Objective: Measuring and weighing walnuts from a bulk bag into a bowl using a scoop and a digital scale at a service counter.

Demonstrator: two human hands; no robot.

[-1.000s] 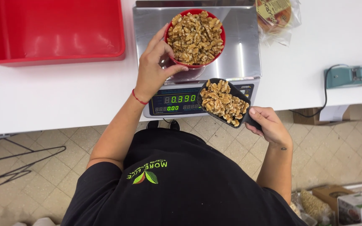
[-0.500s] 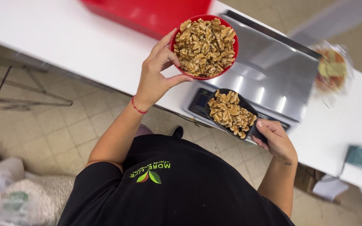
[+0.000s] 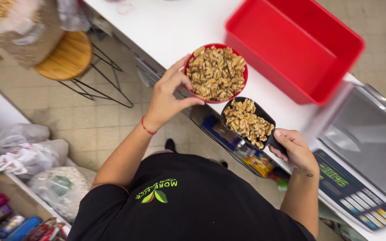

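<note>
Left hand [image 3: 168,100] fingers clasped on the rim of a red bowl of walnuts [image 3: 216,72], right hand [image 3: 295,149] closed around a black scoop [image 3: 249,124] just beside it, over a white counter [image 3: 175,27]

There is one view only, from a camera worn on the person's head. It looks almost straight down over the black shirt [image 3: 188,205] and both forearms to the floor tiles, so the picture reads as a near top-down shot. The white counter [image 3: 175,27] runs slantwise from the upper left to the lower right, and the camera stands close over its near edge. Beyond that edge lies a red tub [image 3: 300,49]; on the counter's near side, to the left, a wooden stool [image 3: 65,56] stands on the floor.
</note>
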